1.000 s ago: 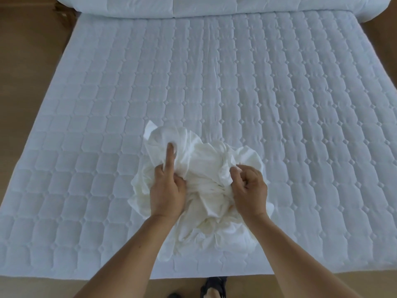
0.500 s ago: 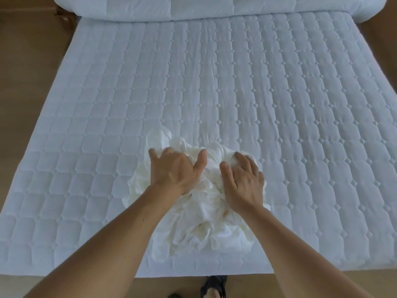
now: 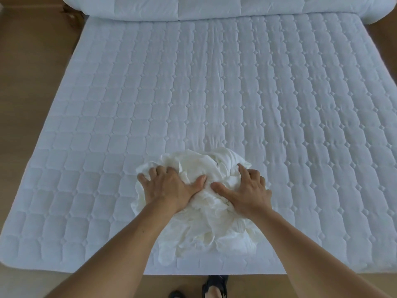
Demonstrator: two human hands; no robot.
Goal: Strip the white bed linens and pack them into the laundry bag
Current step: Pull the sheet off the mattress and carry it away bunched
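Both hands palm-down on a crumpled white sheet (image 3: 211,211) bunched near the foot edge of the bed, roughly mid-width. Left hand (image 3: 169,188) sits on the left side of the bundle, fingers (image 3: 153,172) spread and curled into the fabric, thumb angled toward centre. Right hand (image 3: 247,190) on the right side, fingers (image 3: 243,171) splayed and pressing down, thumb pointing inward; the two thumbs are near each other, not touching. Neither hand is closed in a fist: both are open, pressing or bunching the cloth. Bare forearms come in from the bottom of the frame. The sheet rests on a quilted white mattress pad (image 3: 193,93) that covers the whole bed. A rolled white duvet (image 3: 193,6) lies across the head end. Tan floor (image 3: 32,82) on either side. A foot in a dark sandal (image 3: 213,288) shows below the bed's edge.
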